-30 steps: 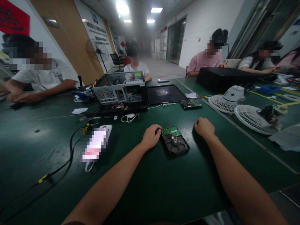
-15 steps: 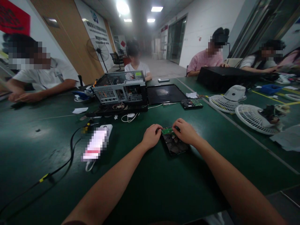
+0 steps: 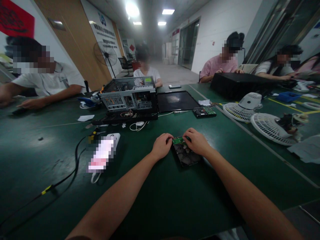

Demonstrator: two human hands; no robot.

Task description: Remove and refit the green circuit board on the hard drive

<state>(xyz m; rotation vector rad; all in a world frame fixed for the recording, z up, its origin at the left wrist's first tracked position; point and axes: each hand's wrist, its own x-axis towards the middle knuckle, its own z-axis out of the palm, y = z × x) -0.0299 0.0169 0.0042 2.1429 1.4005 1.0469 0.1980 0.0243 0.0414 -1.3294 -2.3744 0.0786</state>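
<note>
A hard drive point(image 3: 186, 155) lies flat on the green table in front of me, its green circuit board point(image 3: 178, 140) facing up at the far end. My left hand point(image 3: 162, 146) grips the drive's far left corner, fingers bent around the edge. Over the far right part of the board, my right hand point(image 3: 196, 141) is closed with thumb and fingertips together. Whatever sits between those fingertips is too small or too hidden to make out. Beyond the drive lies a second hard drive point(image 3: 204, 112), board side up.
An opened computer case point(image 3: 128, 100) stands ahead, with a black side panel point(image 3: 177, 100) beside it. At left lie a phone point(image 3: 103, 155) and a black cable point(image 3: 76, 160). White fan parts point(image 3: 241, 108) sit right. Several people sit around the table; one works at a black case point(image 3: 237, 83).
My right hand has shifted slightly left over the circuit board. My left hand stays at the drive's corner. The person at far left has moved an arm outward.
</note>
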